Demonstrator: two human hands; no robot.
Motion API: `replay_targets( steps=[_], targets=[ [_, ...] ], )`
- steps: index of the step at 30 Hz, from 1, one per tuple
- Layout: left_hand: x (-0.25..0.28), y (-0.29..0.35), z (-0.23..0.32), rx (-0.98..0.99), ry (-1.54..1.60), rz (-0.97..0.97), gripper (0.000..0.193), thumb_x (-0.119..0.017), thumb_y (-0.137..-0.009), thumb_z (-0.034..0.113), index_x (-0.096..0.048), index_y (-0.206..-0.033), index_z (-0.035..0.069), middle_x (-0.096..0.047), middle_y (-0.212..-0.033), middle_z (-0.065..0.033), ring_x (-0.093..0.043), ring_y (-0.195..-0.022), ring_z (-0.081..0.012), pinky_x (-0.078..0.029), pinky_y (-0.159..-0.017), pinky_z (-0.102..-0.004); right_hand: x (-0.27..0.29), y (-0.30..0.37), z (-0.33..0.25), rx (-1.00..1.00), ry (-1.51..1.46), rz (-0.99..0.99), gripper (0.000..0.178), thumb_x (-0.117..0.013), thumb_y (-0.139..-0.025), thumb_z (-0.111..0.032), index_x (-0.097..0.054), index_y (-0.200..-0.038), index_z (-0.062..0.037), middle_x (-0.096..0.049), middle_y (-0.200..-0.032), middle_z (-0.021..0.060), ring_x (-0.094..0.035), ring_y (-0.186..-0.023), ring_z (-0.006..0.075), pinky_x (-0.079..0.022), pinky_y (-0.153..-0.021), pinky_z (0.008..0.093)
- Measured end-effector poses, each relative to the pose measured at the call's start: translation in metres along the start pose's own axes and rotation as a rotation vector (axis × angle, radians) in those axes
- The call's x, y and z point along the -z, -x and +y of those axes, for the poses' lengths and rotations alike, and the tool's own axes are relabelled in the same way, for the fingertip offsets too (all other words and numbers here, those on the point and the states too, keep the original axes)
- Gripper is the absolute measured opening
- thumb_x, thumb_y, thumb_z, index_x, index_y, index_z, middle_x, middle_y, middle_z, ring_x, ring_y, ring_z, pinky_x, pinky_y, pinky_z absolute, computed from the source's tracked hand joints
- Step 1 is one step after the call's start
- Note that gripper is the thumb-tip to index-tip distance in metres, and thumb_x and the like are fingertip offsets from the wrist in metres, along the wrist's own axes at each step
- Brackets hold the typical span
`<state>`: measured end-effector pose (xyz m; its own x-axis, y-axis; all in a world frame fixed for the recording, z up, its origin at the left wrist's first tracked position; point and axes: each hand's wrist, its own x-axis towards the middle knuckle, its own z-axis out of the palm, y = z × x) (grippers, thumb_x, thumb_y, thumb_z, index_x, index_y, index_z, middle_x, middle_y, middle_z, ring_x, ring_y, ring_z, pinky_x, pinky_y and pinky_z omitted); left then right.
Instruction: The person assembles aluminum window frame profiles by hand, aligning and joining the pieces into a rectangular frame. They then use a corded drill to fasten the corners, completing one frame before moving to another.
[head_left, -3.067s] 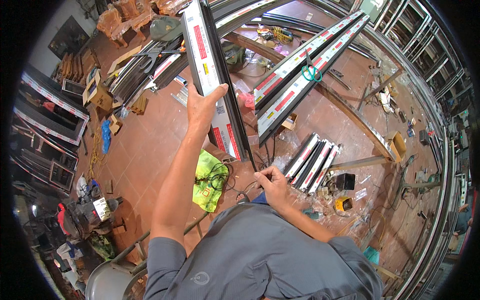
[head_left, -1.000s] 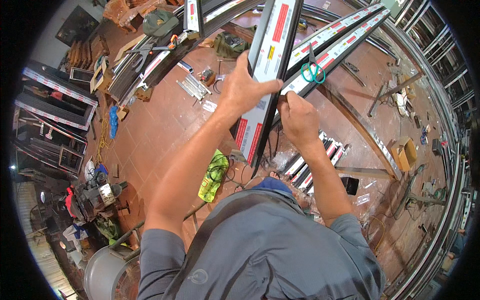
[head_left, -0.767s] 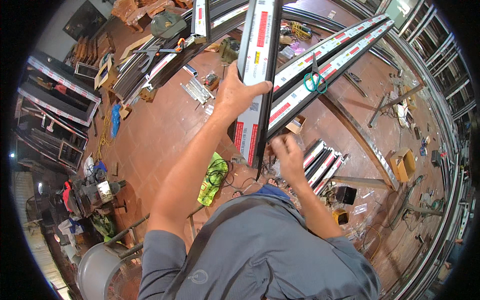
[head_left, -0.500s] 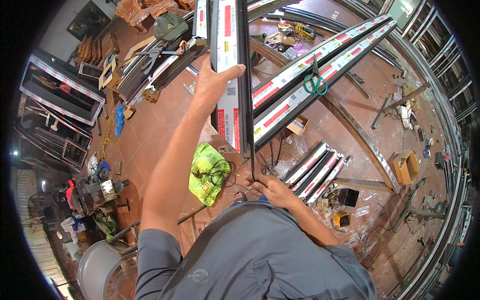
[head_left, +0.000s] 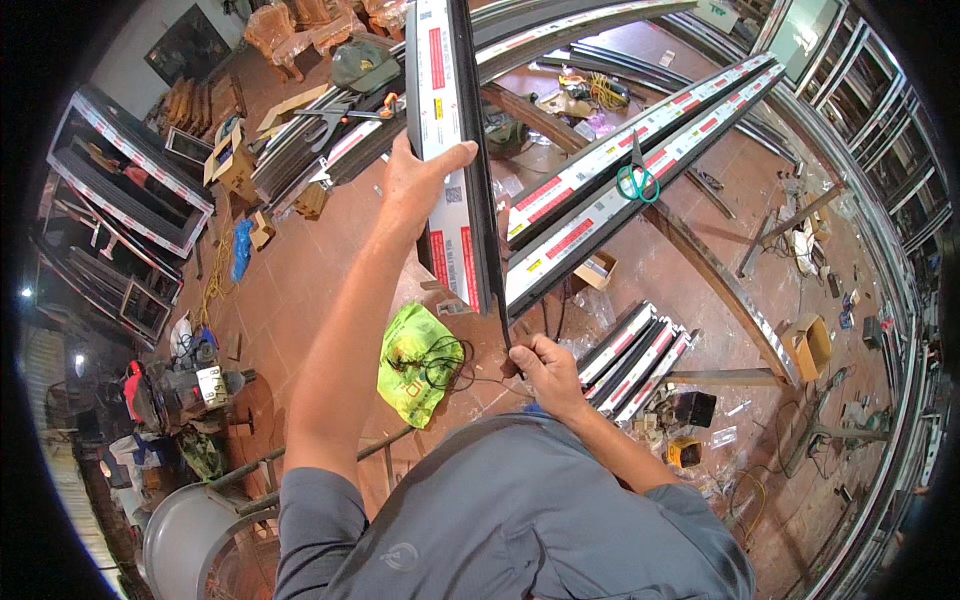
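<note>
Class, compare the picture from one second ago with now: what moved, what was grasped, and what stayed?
The right hand has come down from beside the left hand and now pinches the thin black strip below the near end of the held profile. That profile's top has swung leftward. The left hand still grips it, and the scissors still lie on a long profile.

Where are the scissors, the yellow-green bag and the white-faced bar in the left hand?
Scissors [head_left: 637, 166]: head view, around the pivot.
Yellow-green bag [head_left: 410, 330]: head view, on its upper part.
White-faced bar [head_left: 441, 128]: head view, on its white face.
</note>
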<state>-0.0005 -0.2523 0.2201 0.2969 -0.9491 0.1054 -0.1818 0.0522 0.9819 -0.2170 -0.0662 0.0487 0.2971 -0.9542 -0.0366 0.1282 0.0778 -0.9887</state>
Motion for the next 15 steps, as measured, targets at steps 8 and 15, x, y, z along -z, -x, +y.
replay_targets(
  steps=[8,15],
  targets=[
    [0.040,0.028,-0.016,-0.062,-0.049,-0.017,0.077,-0.089,-0.078,0.024,-0.051,-0.138,-0.007,-0.073,-0.111,-0.0180,-0.074,-0.090,-0.0217,-0.060,-0.080,-0.0356,-0.052,-0.014,-0.051,0.302,0.586,0.109,0.023,-0.072,-0.099,-0.020,-0.060,-0.088,-0.0022,-0.069,-0.075,0.0159,-0.067,-0.062,0.0271,-0.053,-0.057,0.0406],
    [0.059,0.032,-0.034,-0.163,-0.079,-0.023,0.082,-0.089,-0.077,0.026,-0.050,-0.141,-0.005,-0.074,-0.114,-0.0193,-0.074,-0.097,-0.0246,-0.059,-0.086,-0.0362,-0.073,-0.019,-0.061,0.328,0.952,0.007,0.024,-0.065,-0.099,-0.024,-0.064,-0.088,-0.0031,-0.068,-0.079,0.0223,-0.067,-0.075,0.0441,-0.052,-0.064,0.0501]
  ],
)
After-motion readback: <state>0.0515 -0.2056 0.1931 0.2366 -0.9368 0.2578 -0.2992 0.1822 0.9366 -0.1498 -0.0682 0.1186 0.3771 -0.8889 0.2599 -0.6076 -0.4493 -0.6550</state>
